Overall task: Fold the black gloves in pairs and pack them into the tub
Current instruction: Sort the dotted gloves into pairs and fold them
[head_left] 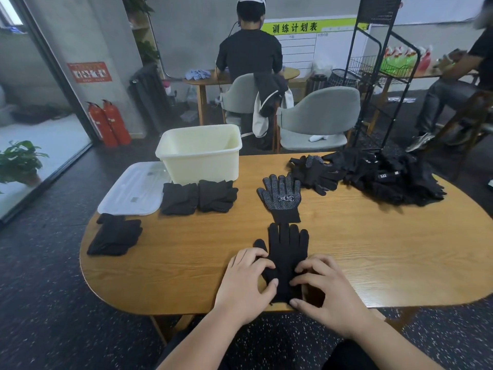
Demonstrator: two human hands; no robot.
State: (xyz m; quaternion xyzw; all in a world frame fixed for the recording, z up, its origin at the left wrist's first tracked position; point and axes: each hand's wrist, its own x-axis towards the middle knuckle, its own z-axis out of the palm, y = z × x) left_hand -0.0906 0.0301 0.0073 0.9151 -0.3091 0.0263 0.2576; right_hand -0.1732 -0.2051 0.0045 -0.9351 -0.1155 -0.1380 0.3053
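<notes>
A plain black glove (286, 249) lies flat near the table's front edge, fingers pointing away from me. My left hand (244, 287) presses its left side and thumb; my right hand (324, 289) presses its right side and cuff. Just beyond lies a second glove (280, 194), dotted palm up with a white logo. A loose heap of black gloves (386, 174) fills the far right. Two folded pairs (198, 197) sit in front of the cream tub (200, 152), which looks empty. Another folded pair (114, 236) rests at the left edge.
The tub's clear lid (133, 189) lies flat to the left of the tub. The wooden table (373, 249) has rounded ends. Behind it stand grey chairs (317, 118), a black wire rack (378, 76) and people seated at other tables.
</notes>
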